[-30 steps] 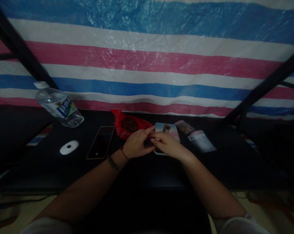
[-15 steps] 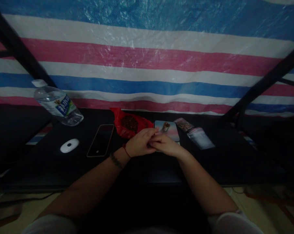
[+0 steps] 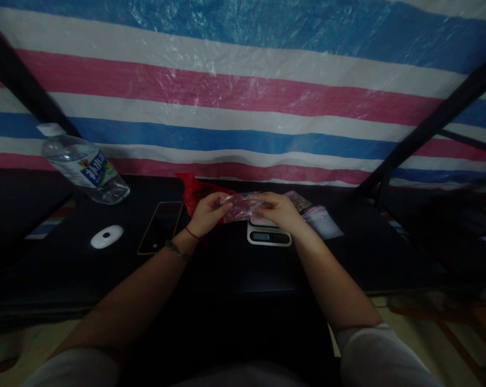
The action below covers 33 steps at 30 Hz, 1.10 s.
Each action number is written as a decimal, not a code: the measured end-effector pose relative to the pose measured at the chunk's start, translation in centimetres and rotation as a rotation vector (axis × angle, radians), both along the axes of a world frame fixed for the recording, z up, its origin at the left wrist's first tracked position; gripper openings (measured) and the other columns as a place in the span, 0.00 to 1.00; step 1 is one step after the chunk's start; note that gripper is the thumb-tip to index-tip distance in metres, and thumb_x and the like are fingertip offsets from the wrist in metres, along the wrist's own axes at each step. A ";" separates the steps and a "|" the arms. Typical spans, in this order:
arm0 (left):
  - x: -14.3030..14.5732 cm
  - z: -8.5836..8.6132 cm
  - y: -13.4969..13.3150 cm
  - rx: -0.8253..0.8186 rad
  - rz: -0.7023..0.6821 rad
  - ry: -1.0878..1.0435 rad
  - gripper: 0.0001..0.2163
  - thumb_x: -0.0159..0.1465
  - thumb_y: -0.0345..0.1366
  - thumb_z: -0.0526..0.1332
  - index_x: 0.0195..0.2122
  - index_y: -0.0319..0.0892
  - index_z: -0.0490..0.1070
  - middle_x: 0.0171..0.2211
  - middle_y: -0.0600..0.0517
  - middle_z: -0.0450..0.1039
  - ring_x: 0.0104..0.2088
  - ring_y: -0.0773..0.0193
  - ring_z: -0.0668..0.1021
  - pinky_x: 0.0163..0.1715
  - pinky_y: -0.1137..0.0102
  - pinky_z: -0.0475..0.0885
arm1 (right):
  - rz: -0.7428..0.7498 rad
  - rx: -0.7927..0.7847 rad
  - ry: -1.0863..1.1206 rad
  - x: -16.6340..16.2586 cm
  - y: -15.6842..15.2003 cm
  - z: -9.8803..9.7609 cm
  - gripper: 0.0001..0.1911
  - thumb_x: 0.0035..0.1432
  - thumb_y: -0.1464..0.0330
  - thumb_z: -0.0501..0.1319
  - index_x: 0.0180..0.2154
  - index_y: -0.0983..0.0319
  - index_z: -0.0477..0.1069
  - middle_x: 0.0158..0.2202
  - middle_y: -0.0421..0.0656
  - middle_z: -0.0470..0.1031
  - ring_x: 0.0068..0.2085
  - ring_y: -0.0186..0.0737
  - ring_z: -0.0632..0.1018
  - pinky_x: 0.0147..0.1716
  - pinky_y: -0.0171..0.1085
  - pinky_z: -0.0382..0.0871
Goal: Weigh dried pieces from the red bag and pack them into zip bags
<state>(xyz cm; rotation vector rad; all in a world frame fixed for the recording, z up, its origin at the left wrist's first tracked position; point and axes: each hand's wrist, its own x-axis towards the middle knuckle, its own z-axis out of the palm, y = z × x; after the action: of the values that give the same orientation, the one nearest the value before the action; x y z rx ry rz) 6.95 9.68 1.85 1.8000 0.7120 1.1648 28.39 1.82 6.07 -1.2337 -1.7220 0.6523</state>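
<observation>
A small clear plastic bag [image 3: 241,207] is stretched between my two hands. My left hand [image 3: 209,213] pinches its left side, and my right hand [image 3: 280,210] pinches its right side. Just under my right hand is a small white digital scale [image 3: 269,237], its display facing me; my hand covers much of its top. Behind my left hand lies an open red bag [image 3: 189,194], partly hidden, with dark brown contents. To the right of my right hand are a small zip bag of brownish bits [image 3: 298,200] and a stack of clear zip bags [image 3: 324,221].
A phone [image 3: 161,227] and a white oval device [image 3: 107,236] lie on the black table [image 3: 234,274] at left. A large clear plastic bottle [image 3: 85,166] stands behind them. Striped sheeting [image 3: 243,102] hangs at the back, between dark metal posts [image 3: 412,142].
My hands were together in front of the scale; now they are apart with the clear bag held between them. The scale's display has come into sight. The view has shifted slightly.
</observation>
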 end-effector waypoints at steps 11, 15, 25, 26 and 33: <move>-2.6 -0.6 2.8 0.297 -0.037 0.824 0.40 0.46 0.57 0.69 0.59 0.47 0.66 0.61 0.43 0.64 0.64 0.38 0.58 0.61 0.44 0.55 | -0.413 0.120 0.476 5.1 0.5 -0.8 0.32 0.51 0.60 0.64 0.58 0.55 0.65 0.29 0.38 0.74 0.23 0.32 0.73 0.26 0.36 0.72; -2.8 -2.4 3.6 0.161 0.033 1.034 0.42 0.54 0.57 0.63 0.66 0.44 0.53 0.68 0.40 0.47 0.67 0.39 0.50 0.63 0.45 0.50 | -0.440 0.117 0.486 5.6 0.8 -2.1 0.32 0.52 0.60 0.63 0.59 0.55 0.65 0.30 0.38 0.74 0.23 0.31 0.71 0.24 0.35 0.70; -1.4 -0.5 1.6 0.310 0.266 0.807 0.27 0.62 0.52 0.57 0.58 0.42 0.64 0.62 0.43 0.62 0.62 0.47 0.64 0.58 0.54 0.63 | -0.138 -0.029 0.262 1.5 0.1 -2.7 0.27 0.50 0.58 0.66 0.53 0.55 0.71 0.35 0.41 0.76 0.22 0.29 0.68 0.21 0.32 0.65; -1.3 -0.1 1.4 0.345 0.273 0.754 0.25 0.63 0.49 0.56 0.57 0.42 0.65 0.60 0.43 0.65 0.61 0.48 0.65 0.58 0.55 0.63 | -0.100 -0.056 0.247 1.0 0.0 -2.8 0.27 0.51 0.59 0.66 0.53 0.55 0.72 0.36 0.40 0.76 0.23 0.30 0.69 0.22 0.32 0.65; -2.3 1.6 -0.5 0.696 0.104 0.278 0.20 0.67 0.42 0.47 0.55 0.42 0.66 0.54 0.43 0.69 0.55 0.52 0.70 0.56 0.54 0.65 | 0.042 -0.055 0.139 -0.7 0.0 -3.9 0.25 0.52 0.61 0.66 0.52 0.56 0.72 0.40 0.42 0.77 0.32 0.35 0.74 0.31 0.34 0.69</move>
<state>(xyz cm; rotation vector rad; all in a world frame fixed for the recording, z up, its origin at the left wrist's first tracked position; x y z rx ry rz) 4.69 9.20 3.49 2.5676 0.5978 1.3500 27.69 1.84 2.18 -1.1644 -1.6275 0.7961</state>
